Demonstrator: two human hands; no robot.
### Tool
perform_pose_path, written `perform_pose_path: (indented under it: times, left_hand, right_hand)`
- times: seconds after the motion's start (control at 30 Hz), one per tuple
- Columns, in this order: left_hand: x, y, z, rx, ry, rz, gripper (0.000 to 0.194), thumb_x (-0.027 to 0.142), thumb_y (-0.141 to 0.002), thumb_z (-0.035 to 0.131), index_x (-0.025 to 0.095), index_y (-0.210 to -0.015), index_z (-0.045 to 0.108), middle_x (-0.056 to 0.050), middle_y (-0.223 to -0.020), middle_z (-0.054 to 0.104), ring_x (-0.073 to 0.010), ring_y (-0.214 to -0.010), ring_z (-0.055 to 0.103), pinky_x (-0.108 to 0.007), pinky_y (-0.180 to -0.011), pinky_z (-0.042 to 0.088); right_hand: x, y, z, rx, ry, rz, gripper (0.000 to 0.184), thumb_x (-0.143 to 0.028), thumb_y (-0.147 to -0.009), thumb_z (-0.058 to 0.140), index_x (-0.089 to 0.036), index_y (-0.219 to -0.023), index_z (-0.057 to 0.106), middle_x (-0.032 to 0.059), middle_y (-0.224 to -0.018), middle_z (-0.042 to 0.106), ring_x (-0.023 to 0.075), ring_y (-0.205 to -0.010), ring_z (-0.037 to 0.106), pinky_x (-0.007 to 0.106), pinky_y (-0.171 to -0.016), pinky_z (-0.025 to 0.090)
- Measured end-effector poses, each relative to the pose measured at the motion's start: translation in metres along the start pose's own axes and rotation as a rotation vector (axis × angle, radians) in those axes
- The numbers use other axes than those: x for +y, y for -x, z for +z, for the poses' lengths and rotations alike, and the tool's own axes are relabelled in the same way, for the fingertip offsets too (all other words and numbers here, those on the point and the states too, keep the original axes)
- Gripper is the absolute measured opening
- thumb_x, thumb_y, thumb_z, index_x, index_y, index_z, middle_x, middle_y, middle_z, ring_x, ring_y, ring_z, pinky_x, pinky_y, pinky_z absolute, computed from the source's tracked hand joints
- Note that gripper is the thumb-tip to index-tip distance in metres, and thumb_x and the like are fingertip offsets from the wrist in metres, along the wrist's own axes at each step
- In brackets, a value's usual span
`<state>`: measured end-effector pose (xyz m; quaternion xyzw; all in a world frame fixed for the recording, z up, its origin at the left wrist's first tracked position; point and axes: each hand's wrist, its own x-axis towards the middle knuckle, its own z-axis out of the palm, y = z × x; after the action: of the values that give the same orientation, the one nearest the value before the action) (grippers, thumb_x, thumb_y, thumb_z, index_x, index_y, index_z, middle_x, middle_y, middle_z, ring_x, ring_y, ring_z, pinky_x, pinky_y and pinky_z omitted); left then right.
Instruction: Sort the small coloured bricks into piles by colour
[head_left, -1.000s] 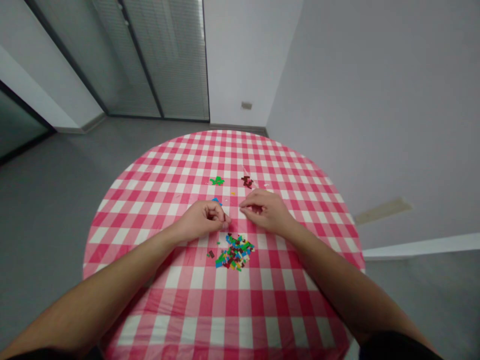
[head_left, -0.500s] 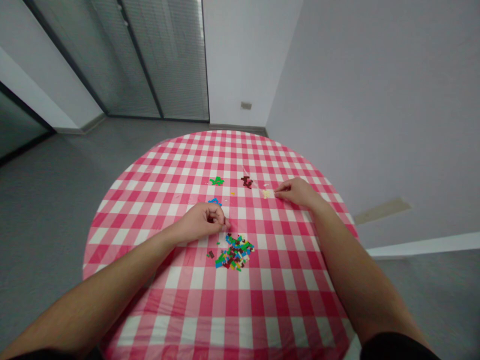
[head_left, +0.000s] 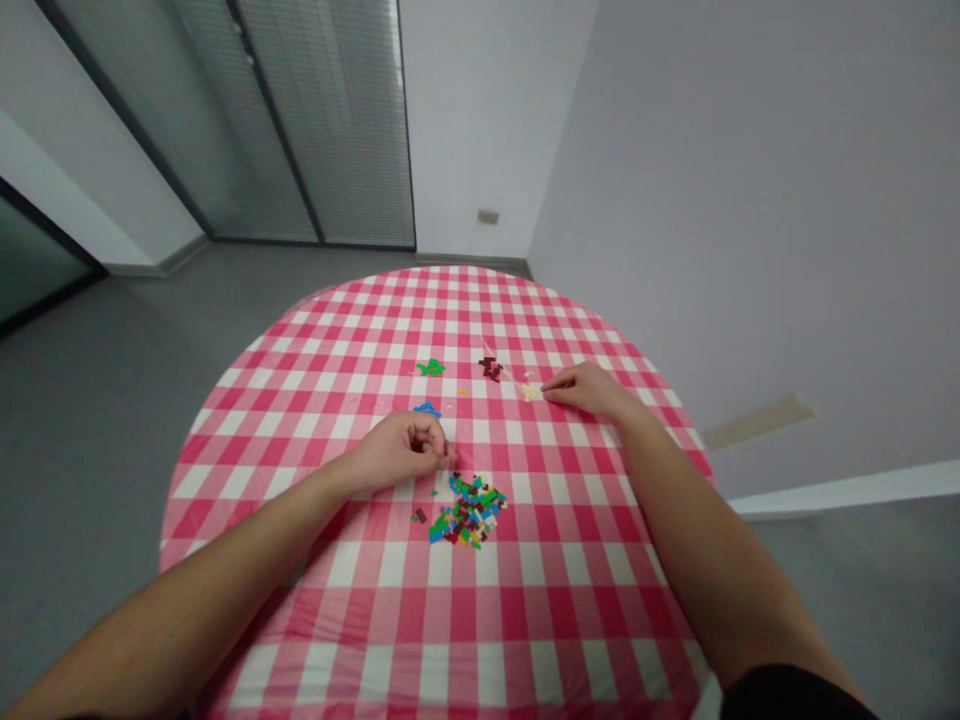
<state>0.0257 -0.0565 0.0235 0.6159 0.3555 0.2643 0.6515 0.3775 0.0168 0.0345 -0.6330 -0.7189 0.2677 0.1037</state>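
A mixed pile of small coloured building bricks (head_left: 471,512) lies on the checked tablecloth (head_left: 480,610). Just behind its left side is my left hand (head_left: 405,447), fingers curled into a pinch; whatever is between them is too small to make out. Blue bricks (head_left: 427,409) sit just beyond that hand, partly hidden by it. My right hand (head_left: 581,388) has its fingertips pressed together at the edge of a cream-coloured group of bricks (head_left: 531,392). Whether it pinches a piece cannot be seen.
Farther back are a group of green bricks (head_left: 431,368) and a group of dark brown bricks (head_left: 490,368). One small yellow brick (head_left: 463,392) lies between the groups. A few loose pieces, one a brown brick (head_left: 421,516), lie left of the pile. A wall (head_left: 750,220) stands to the right.
My right hand has shifted very slightly left, closer to the cream bricks. The left hand keeps its pinch near the pile. The whole view has tilted a little.
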Motion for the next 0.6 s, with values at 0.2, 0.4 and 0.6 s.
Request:
perform_pose_path:
  times: [0.2, 0.4, 0.6]
  left_hand:
    - [0.001, 0.000, -0.001, -0.014, -0.009, 0.000, 0.018, 0.021, -0.070, 0.072, 0.017, -0.068, 0.055, -0.006, -0.078, 0.073, -0.0148, -0.075, 0.071, -0.025, -0.067, 0.050]
    - [0.001, -0.001, -0.002, -0.010, -0.020, 0.013, 0.019, 0.023, -0.072, 0.072, 0.017, -0.070, 0.055, -0.006, -0.078, 0.073, -0.0152, -0.076, 0.071, -0.026, -0.069, 0.049]
    - [0.001, -0.003, -0.003, 0.012, -0.095, 0.037, 0.016, 0.026, -0.074, 0.075, 0.015, -0.076, 0.062, -0.002, -0.072, 0.068, -0.0109, -0.065, 0.061, -0.023, -0.061, 0.044]
  right_hand:
    - [-0.001, 0.000, 0.000, 0.016, 0.002, -0.029, 0.016, -0.024, -0.086, 0.069, -0.018, -0.091, 0.082, 0.0088, -0.097, 0.079, 0.0227, -0.085, 0.073, 0.031, -0.076, 0.056]
    - [-0.006, -0.001, 0.005, 0.056, 0.064, -0.059, 0.017, -0.028, -0.087, 0.066, -0.019, -0.087, 0.081, 0.0085, -0.091, 0.079, 0.0225, -0.081, 0.072, 0.033, -0.073, 0.054]
    - [-0.006, -0.002, 0.010, 0.060, 0.068, -0.060, 0.018, -0.030, -0.087, 0.066, -0.019, -0.089, 0.081, 0.0082, -0.092, 0.079, 0.0230, -0.081, 0.072, 0.034, -0.072, 0.053]
